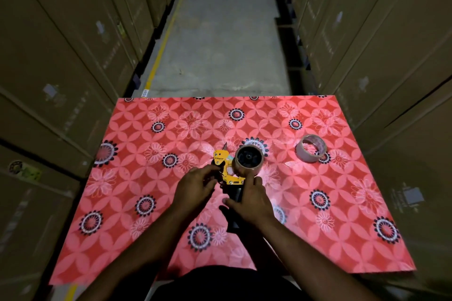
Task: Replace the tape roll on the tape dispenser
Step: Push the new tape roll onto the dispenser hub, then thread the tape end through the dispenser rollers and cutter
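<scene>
While right hand (249, 199) grips the tape dispenser (228, 168) handle and left hand (195, 184) pinches its front, the mounted roll (248, 160) sits just ahead, nearer the right hand.

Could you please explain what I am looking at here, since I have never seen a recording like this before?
There is no machine here. The single picture comes from a wide-angle camera worn on a person's head, looking forward and down, so the two bare arms reaching in from the bottom are the wearer's own.

The surface is a table covered in a red flowered cloth, standing in an aisle between tall stacks of cardboard boxes.

In the middle lies a yellow tape dispenser with a brown tape roll on its hub. The right hand grips the dispenser's dark handle, while the left hand has its fingers at the dispenser's near left side. A second, loose tape roll lies apart on the cloth, farther to the right.
</scene>
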Tool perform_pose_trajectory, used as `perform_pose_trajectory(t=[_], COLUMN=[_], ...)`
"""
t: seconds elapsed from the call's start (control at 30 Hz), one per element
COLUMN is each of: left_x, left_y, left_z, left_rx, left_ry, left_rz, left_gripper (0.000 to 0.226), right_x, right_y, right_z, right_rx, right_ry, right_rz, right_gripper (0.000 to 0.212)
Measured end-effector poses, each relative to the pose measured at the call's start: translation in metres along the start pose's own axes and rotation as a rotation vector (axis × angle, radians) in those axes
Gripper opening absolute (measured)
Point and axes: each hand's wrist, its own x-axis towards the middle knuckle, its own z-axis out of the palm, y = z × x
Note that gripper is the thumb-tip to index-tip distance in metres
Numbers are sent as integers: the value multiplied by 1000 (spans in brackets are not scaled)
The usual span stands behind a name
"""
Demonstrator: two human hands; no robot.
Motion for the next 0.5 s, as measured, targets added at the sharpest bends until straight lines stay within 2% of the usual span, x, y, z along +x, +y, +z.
perform_pose_trajectory(t=[0.1, 0.27, 0.5], left_x=[1, 3, 10], left_y=[3, 4, 9], left_z=[1, 3, 4], left_rx=[94, 241, 196], left_ry=[57, 117, 150], left_rz=[70, 146, 145], left_gripper=[34, 21, 7], right_x=[-2, -2, -4], right_y=[-1, -1, -3], right_z=[8, 9, 7], right_rx=[76, 101, 81], right_ry=[-6, 9, 8], right_rz=[46, 43, 52], right_gripper=[87, 73, 64])
